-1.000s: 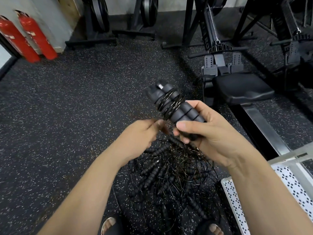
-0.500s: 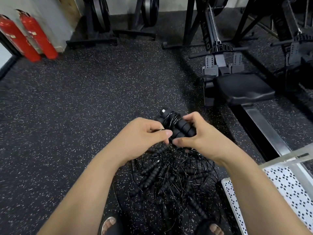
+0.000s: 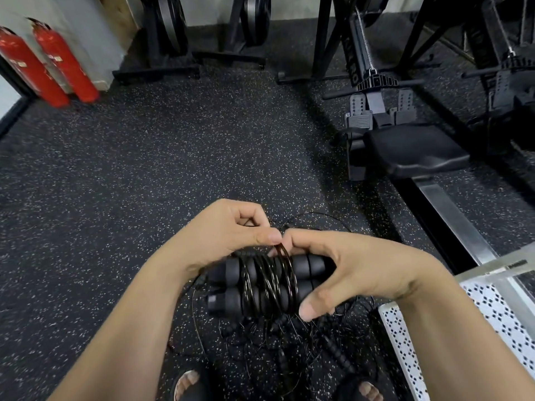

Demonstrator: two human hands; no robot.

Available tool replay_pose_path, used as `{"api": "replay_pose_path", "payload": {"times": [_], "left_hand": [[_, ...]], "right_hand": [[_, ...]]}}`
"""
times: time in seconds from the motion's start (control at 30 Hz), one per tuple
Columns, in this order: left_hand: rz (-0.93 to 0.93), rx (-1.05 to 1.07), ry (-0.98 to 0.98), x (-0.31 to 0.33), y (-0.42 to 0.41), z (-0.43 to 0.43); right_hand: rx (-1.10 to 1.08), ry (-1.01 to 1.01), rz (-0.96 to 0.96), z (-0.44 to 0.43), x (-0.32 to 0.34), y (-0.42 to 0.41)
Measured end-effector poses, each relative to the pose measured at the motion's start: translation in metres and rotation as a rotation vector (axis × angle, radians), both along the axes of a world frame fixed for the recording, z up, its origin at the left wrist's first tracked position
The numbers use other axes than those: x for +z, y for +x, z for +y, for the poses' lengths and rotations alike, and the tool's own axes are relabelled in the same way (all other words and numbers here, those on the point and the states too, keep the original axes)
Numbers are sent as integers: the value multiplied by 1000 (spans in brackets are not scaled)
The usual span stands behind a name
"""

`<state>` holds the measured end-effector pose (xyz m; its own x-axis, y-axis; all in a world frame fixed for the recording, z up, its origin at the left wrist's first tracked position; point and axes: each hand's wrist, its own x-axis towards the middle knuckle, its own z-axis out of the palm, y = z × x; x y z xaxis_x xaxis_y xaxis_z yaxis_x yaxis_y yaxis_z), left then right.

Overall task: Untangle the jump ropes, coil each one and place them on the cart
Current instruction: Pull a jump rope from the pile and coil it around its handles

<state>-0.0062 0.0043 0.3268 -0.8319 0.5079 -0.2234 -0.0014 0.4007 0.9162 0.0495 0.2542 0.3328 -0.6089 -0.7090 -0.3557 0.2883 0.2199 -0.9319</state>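
A coiled jump rope (image 3: 257, 285) with two black ribbed handles side by side and thin black cable wound around them lies level in front of me. My right hand (image 3: 356, 270) grips the right ends of both handles. My left hand (image 3: 228, 233) pinches the cable at the top of the coil with thumb and forefinger. Below, on the floor between my feet, lies a tangled pile of jump ropes (image 3: 289, 342) with several black handles. The white perforated cart (image 3: 492, 322) shows at the lower right.
A rowing machine with a black seat (image 3: 414, 151) and metal rail (image 3: 451, 221) stands right of the pile. Two red fire extinguishers (image 3: 52, 62) lean at the far left wall. Black equipment stands (image 3: 173, 47) line the back. Speckled rubber floor (image 3: 115, 183) spreads to the left.
The wrapped handles came down from a raised, tilted position to level and closer to me. My left hand moved onto the cable at the coil's top.
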Motion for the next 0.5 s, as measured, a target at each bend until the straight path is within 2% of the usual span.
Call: {"api": "replay_pose_path", "payload": {"times": [0.07,0.13,0.17,0.27,0.33,0.4,0.5], "left_hand": [[-104,-1,77,-1,-4,1],[-296,-20,166,-2,-2,3],[-321,-33,178,-5,-2,4],[-141,162,-48,-18,-1,2],[-162,196,-51,-21,3,10],[-190,190,-8,-22,3,18],[-132,85,-108,-18,3,23]], "right_hand": [[-70,-121,-11,3,2,0],[-165,-232,-7,3,3,-2],[-219,-279,-7,2,2,-4],[-397,-357,-20,-1,0,-9],[-496,-358,-31,-4,-3,-10],[-598,-347,-25,-8,-5,-11],[-764,-313,15,-13,-6,-15]]}}
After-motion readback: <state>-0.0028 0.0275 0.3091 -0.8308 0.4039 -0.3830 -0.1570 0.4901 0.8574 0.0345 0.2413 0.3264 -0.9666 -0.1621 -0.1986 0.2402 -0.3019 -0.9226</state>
